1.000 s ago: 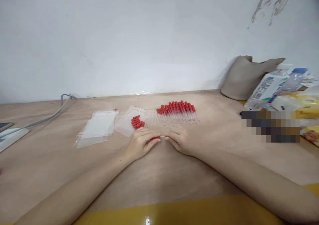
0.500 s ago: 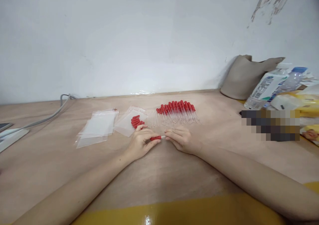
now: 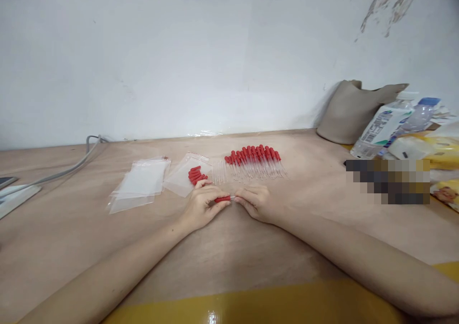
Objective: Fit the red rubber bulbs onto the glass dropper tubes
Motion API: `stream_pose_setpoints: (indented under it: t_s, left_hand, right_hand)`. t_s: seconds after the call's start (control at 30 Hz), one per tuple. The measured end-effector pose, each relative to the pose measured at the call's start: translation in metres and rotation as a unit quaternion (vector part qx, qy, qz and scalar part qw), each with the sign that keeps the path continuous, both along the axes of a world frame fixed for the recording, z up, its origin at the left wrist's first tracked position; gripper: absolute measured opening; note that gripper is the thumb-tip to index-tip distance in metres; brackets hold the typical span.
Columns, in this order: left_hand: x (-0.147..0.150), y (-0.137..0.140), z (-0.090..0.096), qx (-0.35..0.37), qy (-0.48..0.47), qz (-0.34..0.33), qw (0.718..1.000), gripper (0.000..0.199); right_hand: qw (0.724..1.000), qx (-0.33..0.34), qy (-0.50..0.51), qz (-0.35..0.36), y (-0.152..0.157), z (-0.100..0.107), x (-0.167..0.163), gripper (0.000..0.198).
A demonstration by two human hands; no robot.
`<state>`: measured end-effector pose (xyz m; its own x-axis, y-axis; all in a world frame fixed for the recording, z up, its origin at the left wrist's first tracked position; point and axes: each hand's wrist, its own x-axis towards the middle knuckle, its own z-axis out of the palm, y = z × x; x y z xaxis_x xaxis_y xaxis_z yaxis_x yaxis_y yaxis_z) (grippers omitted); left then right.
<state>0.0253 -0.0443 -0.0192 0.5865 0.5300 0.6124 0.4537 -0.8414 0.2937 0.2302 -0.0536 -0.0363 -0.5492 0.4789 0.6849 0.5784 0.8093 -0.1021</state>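
Between finger and thumb of my left hand (image 3: 205,204) is a red rubber dropper bulb (image 3: 223,199), lying level. My right hand (image 3: 256,202) pinches a thin clear glass tube (image 3: 233,198) whose end meets the open end of the bulb; most of the tube is hidden by my fingers. Just beyond my left hand, several loose red bulbs (image 3: 195,174) lie on a clear zip bag (image 3: 176,180). To their right are several bare glass tubes (image 3: 219,172). A row of droppers with red bulbs fitted (image 3: 254,154) lies behind my right hand.
Flat clear zip bags (image 3: 141,178) are stacked at the left. A grey cable (image 3: 77,165) runs over the wooden table (image 3: 222,252) near the wall. On the right stand a grey-brown container (image 3: 344,113), plastic bottles (image 3: 382,125) and yellow packaging (image 3: 442,149).
My right fingers have drawn closer together around the glass tube and shifted slightly left. My left hand still holds the red bulb in nearly the same place.
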Motion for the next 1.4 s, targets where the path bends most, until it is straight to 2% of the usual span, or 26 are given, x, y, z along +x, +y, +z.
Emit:
stream_pose_setpoints:
  t_s: [0.17, 0.27, 0.33, 0.4, 0.5, 0.57, 0.73, 0.9, 1.23, 1.4]
  left_hand:
    - [-0.002, 0.005, -0.003, 0.019, 0.003, 0.033, 0.999, 0.011]
    - [-0.005, 0.005, -0.003, 0.035, 0.008, 0.066, 0.997, 0.021]
    - [-0.006, 0.003, -0.002, 0.022, 0.004, 0.087, 0.996, 0.03]
    - [-0.007, 0.002, -0.002, -0.006, 0.009, 0.09, 0.996, 0.032]
    - [-0.006, 0.0, -0.001, -0.048, 0.038, 0.063, 0.996, 0.023]
    - [-0.005, 0.001, -0.001, -0.063, 0.053, 0.043, 0.996, 0.02]
    - [-0.005, 0.003, -0.002, -0.067, 0.064, 0.036, 0.995, 0.021]
    - [-0.006, 0.003, -0.003, -0.059, 0.063, 0.035, 0.996, 0.021]
    - [-0.006, 0.004, -0.003, -0.055, 0.065, 0.03, 0.996, 0.022]
    - [-0.006, 0.004, -0.003, -0.065, 0.069, 0.035, 0.995, 0.022]
  right_hand:
    - [0.998, -0.002, -0.048, -0.046, -0.006, 0.012, 0.001, 0.024]
    - [0.993, -0.015, -0.085, -0.082, -0.009, 0.02, 0.005, 0.023]
    - [0.99, -0.064, -0.065, -0.109, -0.006, 0.023, 0.01, 0.022]
    - [0.981, -0.129, -0.011, -0.147, 0.002, 0.028, 0.018, 0.02]
    - [0.949, -0.226, 0.07, -0.211, 0.021, 0.037, 0.027, 0.018]
    - [0.926, -0.259, 0.1, -0.255, 0.036, 0.043, 0.027, 0.017]
    - [0.9, -0.254, 0.077, -0.347, 0.066, 0.046, 0.006, 0.026]
    - [0.862, -0.277, 0.027, -0.425, 0.078, 0.042, -0.017, 0.026]
    - [0.846, -0.307, 0.013, -0.436, 0.082, 0.044, -0.024, 0.036]
    - [0.854, -0.284, 0.013, -0.436, 0.08, 0.043, -0.016, 0.039]
